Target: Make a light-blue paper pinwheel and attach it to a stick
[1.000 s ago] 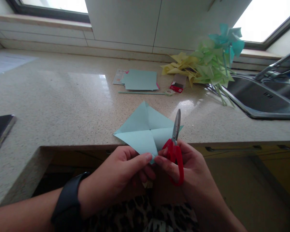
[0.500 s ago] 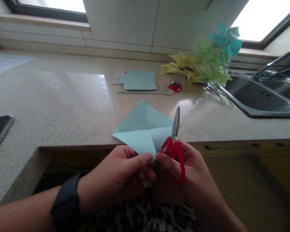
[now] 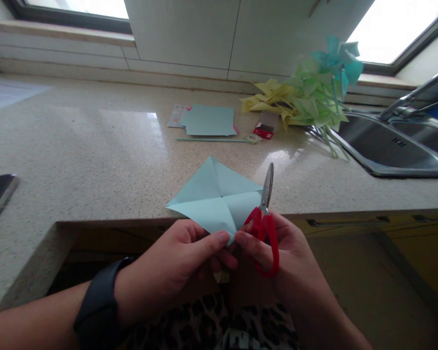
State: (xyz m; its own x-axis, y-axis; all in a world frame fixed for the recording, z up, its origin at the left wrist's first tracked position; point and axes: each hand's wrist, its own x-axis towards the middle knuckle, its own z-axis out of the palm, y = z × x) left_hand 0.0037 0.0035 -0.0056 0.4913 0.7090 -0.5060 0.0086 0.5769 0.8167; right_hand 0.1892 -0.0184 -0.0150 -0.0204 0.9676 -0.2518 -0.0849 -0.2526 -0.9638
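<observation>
A light blue square of paper (image 3: 200, 187), creased along both diagonals with a small dark dot at its centre, is held out over the counter's front edge. My left hand (image 3: 184, 255) pinches its near corner between thumb and fingers. On the other side of that corner, the thumb and fingertips of my right hand (image 3: 277, 248) also grip the paper. Red-handled scissors (image 3: 267, 209) hang on my right hand, the handle looped around its fingers, blades shut and pointing up. The fingers beneath the paper are partly hidden.
Blue paper sheets (image 3: 211, 120) lie stacked farther back, with a thin stick (image 3: 211, 140), a tape roll (image 3: 253, 138) and a small red box (image 3: 265, 126) nearby. Yellow, green and blue paper pinwheels (image 3: 314, 97) lie by the sink (image 3: 383, 172). A dark flat object (image 3: 0, 194) sits at left.
The paper's far corner has dropped a little towards me and shifted slightly left. Both hands keep their grip on the near corner, and the scissors stay in my right hand.
</observation>
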